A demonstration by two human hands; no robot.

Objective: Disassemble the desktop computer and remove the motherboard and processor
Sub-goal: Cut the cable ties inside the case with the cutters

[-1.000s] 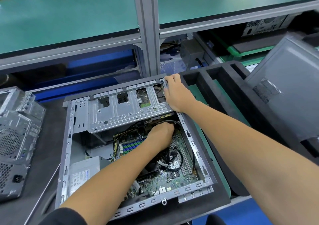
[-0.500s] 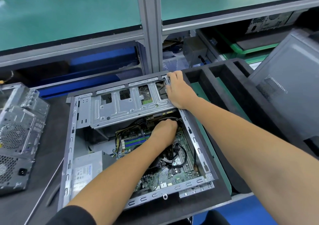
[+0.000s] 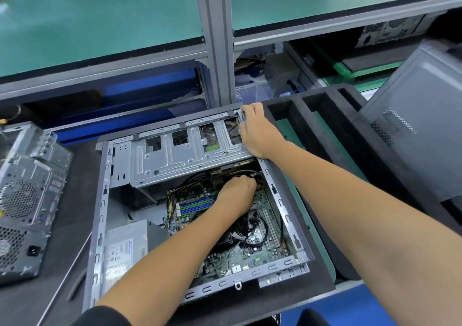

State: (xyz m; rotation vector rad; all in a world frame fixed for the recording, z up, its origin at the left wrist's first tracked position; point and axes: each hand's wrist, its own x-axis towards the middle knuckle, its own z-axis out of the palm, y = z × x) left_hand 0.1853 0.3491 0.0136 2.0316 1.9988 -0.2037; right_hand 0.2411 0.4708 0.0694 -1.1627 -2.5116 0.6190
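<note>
Left hand (image 3: 237,188) reaches among cables above the motherboard (image 3: 255,245), its grip hidden; right hand (image 3: 257,133), fingers curled, steadies the drive cage (image 3: 175,155); pull connectors straight, gently

Open grey computer case (image 3: 100,225) flat on side; green motherboard (image 3: 260,245) inside, cables still attached.

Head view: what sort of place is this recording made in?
Likely an electronics disassembly or repair workstation: an opened computer case, a second stripped chassis, green-matted shelving on an aluminium frame.
</note>
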